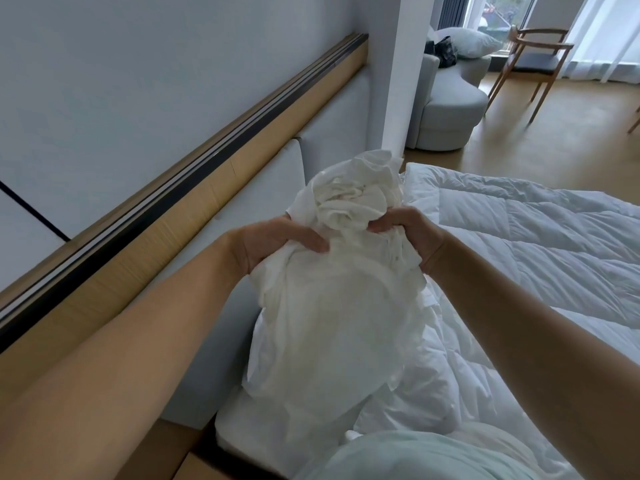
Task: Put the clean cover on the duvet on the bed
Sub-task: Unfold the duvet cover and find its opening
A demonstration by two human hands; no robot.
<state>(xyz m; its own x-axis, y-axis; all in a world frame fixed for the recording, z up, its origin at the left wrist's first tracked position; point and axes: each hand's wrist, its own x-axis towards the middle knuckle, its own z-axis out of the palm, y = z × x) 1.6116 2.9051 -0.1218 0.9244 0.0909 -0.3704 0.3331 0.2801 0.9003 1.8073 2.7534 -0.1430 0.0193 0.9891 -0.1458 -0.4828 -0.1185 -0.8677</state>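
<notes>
White cloth, head view: a thin, crumpled white fabric cover point(332, 306) is held up in front of the chest. Its top is gathered into a knot of folds and the rest hangs as a loose sack down to the bedding.
Left hand: the left hand point(273, 242) grips the left side of the bunch, thumb across the near face and fingers curled behind.
Right hand: the right hand point(408, 233) clenches the right side, knuckles up. The two hands are level and near each other.
Duvet: the puffy white quilted duvet point(536, 237) lies uncovered on the white-sheeted bed point(235, 424), to the right of the hands and beyond them.
Nearer hand: the right.
Key relation: one duvet corner shows just behind the bundle at the headboard end, and the quilted panels run away to the right. From this I judge that the cover must be carried rightward and opened over that corner.
Cover's mouth: probably within the gathered folds, though the creases hide it.
Textures: the cover is limp, semi-sheer and finely wrinkled. The duvet is thick and soft, stitched into pillowy channels.
Surroundings: a grey padded headboard point(332, 133) sits under a pale wooden ledge point(207, 188). A rounded grey upholstered armchair point(450, 98) and a slim wooden chair point(533, 57) stand well apart, by the window.
</notes>
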